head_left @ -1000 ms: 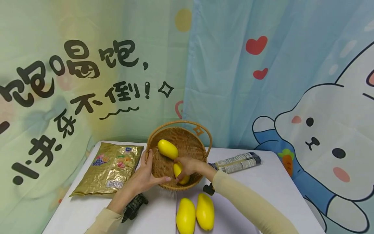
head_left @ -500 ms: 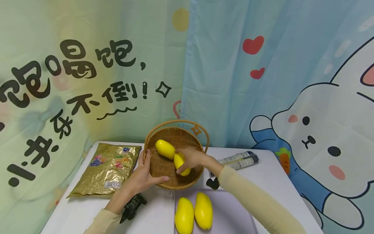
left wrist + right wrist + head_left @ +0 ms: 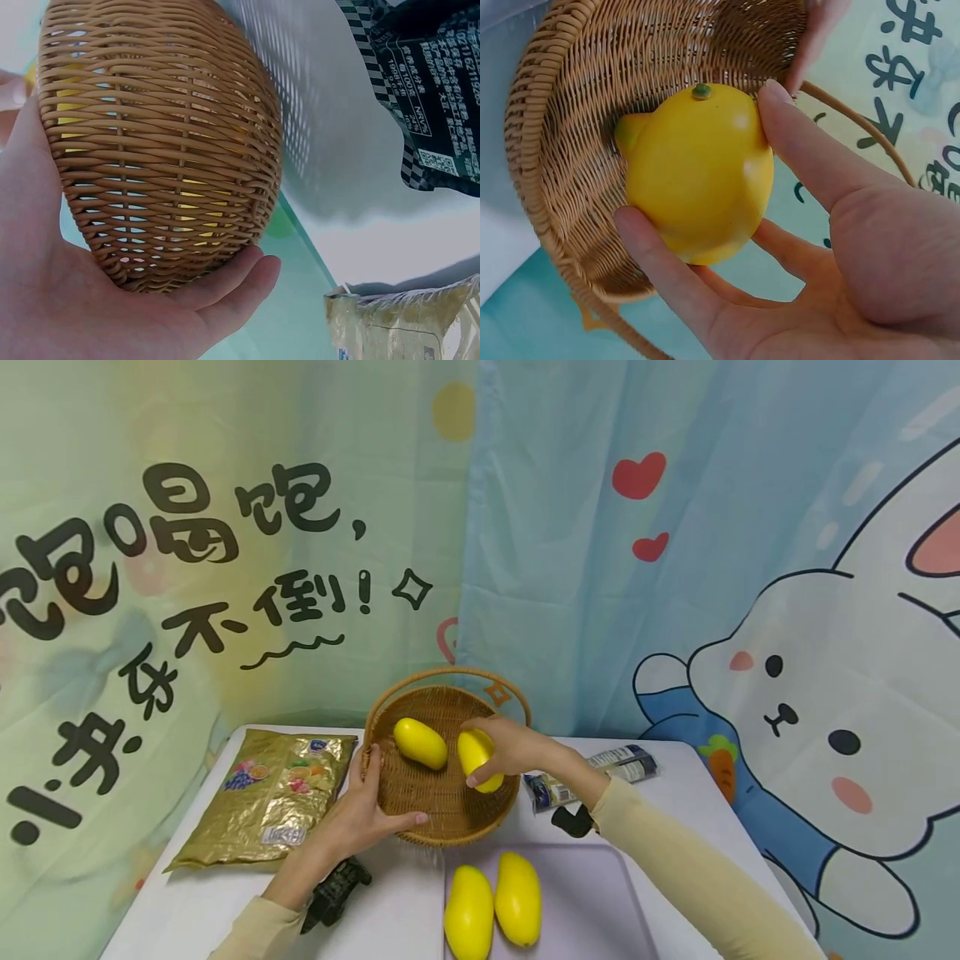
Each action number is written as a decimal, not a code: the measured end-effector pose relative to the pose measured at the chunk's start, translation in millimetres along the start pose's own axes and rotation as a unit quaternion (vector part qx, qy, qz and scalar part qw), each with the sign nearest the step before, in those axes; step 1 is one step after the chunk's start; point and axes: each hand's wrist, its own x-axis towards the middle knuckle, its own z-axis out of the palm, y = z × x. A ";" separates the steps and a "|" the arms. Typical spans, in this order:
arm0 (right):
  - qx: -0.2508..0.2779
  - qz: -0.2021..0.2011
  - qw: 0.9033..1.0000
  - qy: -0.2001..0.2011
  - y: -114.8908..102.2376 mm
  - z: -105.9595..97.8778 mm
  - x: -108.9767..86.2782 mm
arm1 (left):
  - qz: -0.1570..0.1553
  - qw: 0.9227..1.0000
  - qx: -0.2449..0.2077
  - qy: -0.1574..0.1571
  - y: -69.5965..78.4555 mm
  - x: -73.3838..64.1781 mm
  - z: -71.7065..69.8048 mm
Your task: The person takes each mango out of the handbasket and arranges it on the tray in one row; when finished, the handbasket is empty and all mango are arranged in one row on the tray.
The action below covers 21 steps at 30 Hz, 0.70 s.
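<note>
My left hand [image 3: 367, 814] grips the left side of a brown wicker basket [image 3: 442, 827], its thumb at the near rim. In the left wrist view the fingers [image 3: 232, 281] reach round the outer weave. The basket leans so that its inside faces me. My right hand [image 3: 513, 743] holds a yellow mango [image 3: 480, 768] at the right part of the basket opening; the right wrist view shows thumb and fingers around this mango [image 3: 701, 176]. A second mango [image 3: 420, 744] lies inside, to the left. Two more, a left mango [image 3: 470, 914] and a right mango [image 3: 518, 902], lie side by side below the basket.
Those two mangoes lie on a pale purple tray [image 3: 585, 893] at the table's front. A gold printed bag [image 3: 285, 802] lies left of the basket. Behind my right forearm is a dark and silver package [image 3: 630, 764]. A printed curtain [image 3: 555, 568] hangs behind the table.
My right hand has moved up and to the right with its mango, now apart from the other mango in the basket. The left hand still holds the basket.
</note>
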 end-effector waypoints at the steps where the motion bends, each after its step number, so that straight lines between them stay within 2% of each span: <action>1: -0.001 -0.001 1.000 0.003 0.2 -1.5 -3.5 | 0.001 1.000 0.000 0.001 -0.2 -0.2 0.0; 8: -0.008 0.011 1.000 0.020 -0.1 -7.6 -29.7 | 0.009 1.000 0.004 0.006 -1.0 -0.4 -0.3; 13: 0.002 -0.008 0.999 0.038 2.8 -8.4 -49.0 | 0.010 1.000 0.006 0.007 -0.3 -0.9 -0.1; 21: 0.024 -0.005 0.997 0.068 15.8 0.8 -81.7 | 0.013 1.000 0.008 0.004 -0.5 -1.8 0.2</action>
